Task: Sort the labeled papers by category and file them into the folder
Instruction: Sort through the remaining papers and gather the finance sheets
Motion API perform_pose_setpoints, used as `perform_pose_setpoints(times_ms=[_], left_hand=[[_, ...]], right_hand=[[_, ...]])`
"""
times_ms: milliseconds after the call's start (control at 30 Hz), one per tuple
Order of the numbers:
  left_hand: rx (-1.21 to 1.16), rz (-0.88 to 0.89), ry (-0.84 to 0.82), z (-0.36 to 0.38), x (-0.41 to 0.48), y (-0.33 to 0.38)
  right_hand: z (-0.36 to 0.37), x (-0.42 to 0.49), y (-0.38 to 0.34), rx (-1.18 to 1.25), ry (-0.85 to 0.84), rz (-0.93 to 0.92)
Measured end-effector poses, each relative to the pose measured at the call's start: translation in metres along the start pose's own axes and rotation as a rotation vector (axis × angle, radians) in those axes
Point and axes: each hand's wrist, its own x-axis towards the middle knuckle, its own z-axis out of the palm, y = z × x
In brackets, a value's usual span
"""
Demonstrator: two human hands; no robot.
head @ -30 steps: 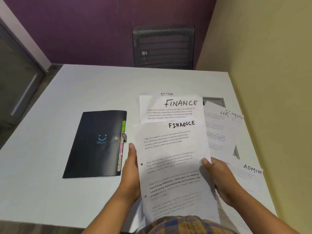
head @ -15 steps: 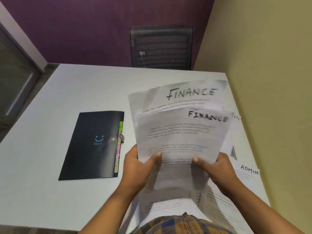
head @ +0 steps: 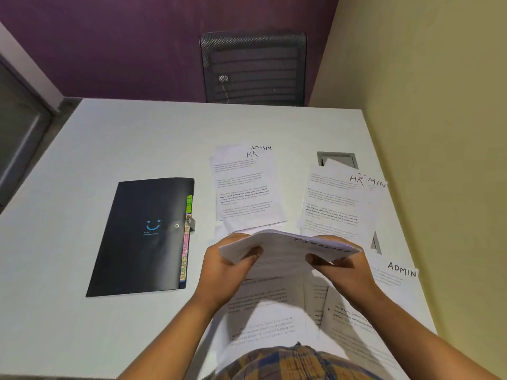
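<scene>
Blur on held sheets (head: 285,242), lbl barely legible; ADMIN sheet (head: 262,148) mostly under HR sheet (head: 244,187).

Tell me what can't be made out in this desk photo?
All in the head view:
1. Heading on the held sheets: tilted almost edge-on and blurred.
2. Fingers of the left hand and right hand: tucked under those sheets.
3. Tabs on the folder: too small to read.
4. Far ADMIN sheet: covered by the HR sheet, only its heading shows.
</scene>
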Motion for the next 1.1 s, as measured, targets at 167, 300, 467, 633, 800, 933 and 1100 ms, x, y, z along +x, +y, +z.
perform_pose_setpoints(times_ms=[167, 300, 467, 633, 800, 933, 1100], left_hand=[[-0.035, 0.12, -0.023, -0.003, -0.001, 0.012], [-0.003, 0.091, -0.012, -0.002, 0.001, -0.001], [0.05, 0.081, -0.031, 0.001, 0.004, -0.015], [0.104, 0.118, -0.02, 0.002, 0.003, -0.029], [0.072, -0.072, -0.021, 0.004, 0.003, -0.048], [0.048, -0.099, -0.004, -0.001, -0.001, -0.055], [0.181, -0.162, -0.063, -0.005, -0.005, -0.077]], right_hand=[[-0.006, -0.003, -0.008, -0.008, 0.019, -0.064], [-0.002, -0.007, -0.005, -0.081, -0.018, -0.011], [0.005, -0.006, 0.011, -0.055, 0.005, 0.071], [0.009, -0.004, 0.021, -0.097, -0.018, 0.098], [0.013, 0.002, 0.032, -0.176, -0.008, 0.165], [0.005, 0.001, 0.037, -0.329, 0.005, 0.086], [0.003, 0.002, 0.063, -0.469, -0.115, 0.121]])
